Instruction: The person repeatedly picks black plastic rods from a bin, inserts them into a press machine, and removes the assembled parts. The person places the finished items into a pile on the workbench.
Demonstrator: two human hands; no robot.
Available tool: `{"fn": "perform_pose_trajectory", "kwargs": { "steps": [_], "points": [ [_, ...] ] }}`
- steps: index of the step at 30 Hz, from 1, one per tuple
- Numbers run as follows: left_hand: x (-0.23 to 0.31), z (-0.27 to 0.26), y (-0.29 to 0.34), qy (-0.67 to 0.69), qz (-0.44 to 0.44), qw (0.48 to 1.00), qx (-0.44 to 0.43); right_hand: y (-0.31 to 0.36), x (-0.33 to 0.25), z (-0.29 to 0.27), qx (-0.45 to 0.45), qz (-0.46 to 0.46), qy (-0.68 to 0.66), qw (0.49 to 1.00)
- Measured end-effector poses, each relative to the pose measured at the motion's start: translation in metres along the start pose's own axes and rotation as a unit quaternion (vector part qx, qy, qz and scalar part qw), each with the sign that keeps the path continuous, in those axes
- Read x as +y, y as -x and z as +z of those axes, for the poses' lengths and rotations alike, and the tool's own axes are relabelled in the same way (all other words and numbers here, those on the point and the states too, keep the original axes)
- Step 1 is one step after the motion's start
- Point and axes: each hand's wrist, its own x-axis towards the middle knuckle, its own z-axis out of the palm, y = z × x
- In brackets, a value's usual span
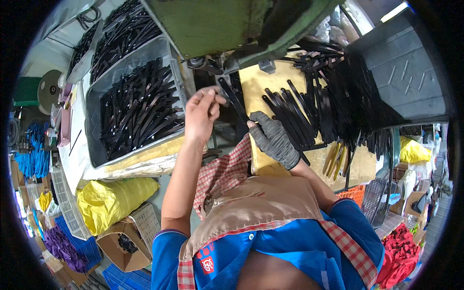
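My right hand [274, 141], in a grey knit glove, grips the lower end of a flat black strip [233, 100] with a hole near its top. The strip slants up and to the left, under the green machine [208, 24]. Bare, my left hand [202, 111] is closed in a pinch beside the strip's upper end. Its fingertips are slightly blurred, and whatever they hold, if anything, is too small to make out. Right of my glove, a row of similar black strips [290, 116] lies on the yellow worktop [270, 166].
A grey bin [91, 140] full of black strips stands at left, with more bins behind. A tipped grey bin [401, 72] spills strips at right. Yellow-handled pliers [333, 162] lie at the worktop's front. A yellow sack [113, 200] and cardboard box [126, 246] sit lower left.
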Motion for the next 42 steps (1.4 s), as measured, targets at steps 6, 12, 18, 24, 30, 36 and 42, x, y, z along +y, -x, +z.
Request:
{"fn": "perform_pose_trajectory", "kwargs": {
  "steps": [6, 12, 18, 24, 30, 36, 42],
  "points": [
    [0.011, 0.015, -0.031, -0.066, 0.031, 0.997, -0.006, -0.010, -0.007, 0.011, 0.032, -0.016, -0.018, 0.999],
    [0.012, 0.015, -0.035, -0.063, 0.036, 0.997, -0.027, 0.001, 0.009, 0.013, 0.027, -0.014, 0.003, 1.000],
    [0.012, 0.016, -0.030, -0.082, 0.025, 0.996, -0.016, 0.020, 0.048, -0.007, -0.008, 0.043, 0.021, 0.999],
    [0.007, 0.007, -0.046, -0.113, -0.023, 0.992, -0.057, 0.050, 0.105, -0.069, 0.069, 0.121, 0.265, 0.954],
    [0.008, 0.005, -0.049, -0.077, -0.054, 0.995, -0.034, 0.006, 0.127, -0.057, 0.000, 0.017, 0.222, 0.975],
    [-0.022, -0.027, -0.015, 0.045, 0.004, 0.995, 0.092, -0.014, 0.124, -0.066, 0.049, 0.054, 0.258, 0.963],
    [-0.056, -0.022, 0.014, 0.097, -0.046, 0.986, 0.128, -0.021, 0.132, -0.050, 0.078, 0.029, 0.218, 0.972]
  ]
}}
